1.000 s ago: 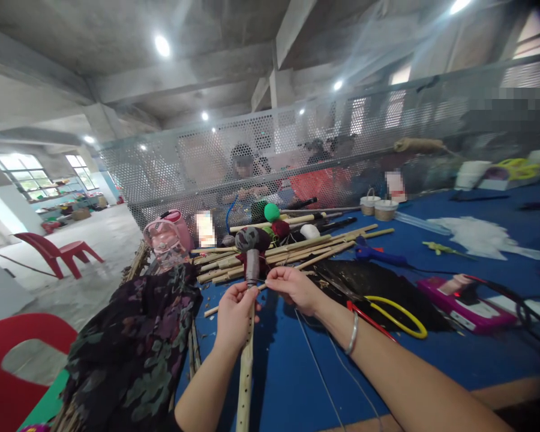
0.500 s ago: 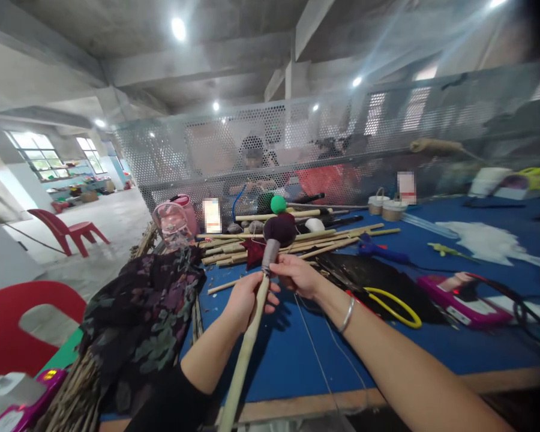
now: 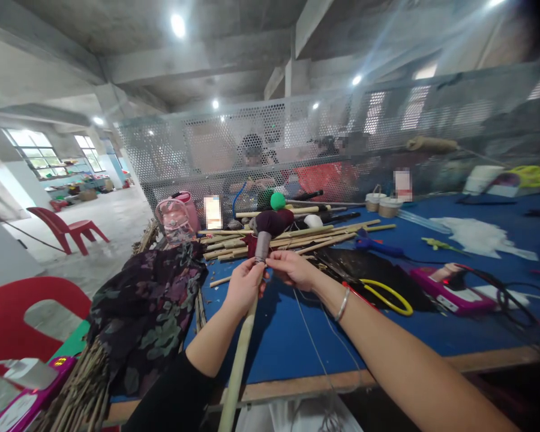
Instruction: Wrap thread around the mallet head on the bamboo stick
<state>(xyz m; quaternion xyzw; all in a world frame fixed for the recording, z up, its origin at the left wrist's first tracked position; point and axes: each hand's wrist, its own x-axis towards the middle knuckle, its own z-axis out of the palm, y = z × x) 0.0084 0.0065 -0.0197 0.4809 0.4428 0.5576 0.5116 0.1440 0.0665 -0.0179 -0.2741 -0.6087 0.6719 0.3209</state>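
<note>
Black sleeve (image 3: pixel 175 390) on left arm (image 3: pixel 218 342), silver bangle (image 3: pixel 342 303) on right wrist (image 3: pixel 329 290), bare fingers (image 3: pixel 282 264)

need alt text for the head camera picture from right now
A person's left hand grips a long pale wooden stick just below its grey wrapping, with the right hand at the wrapping's lower edge, above a blue worktable. Beyond lie more pale wooden sticks; dark floral cloth drapes at left, and a grey perforated metal screen stands behind.
</note>
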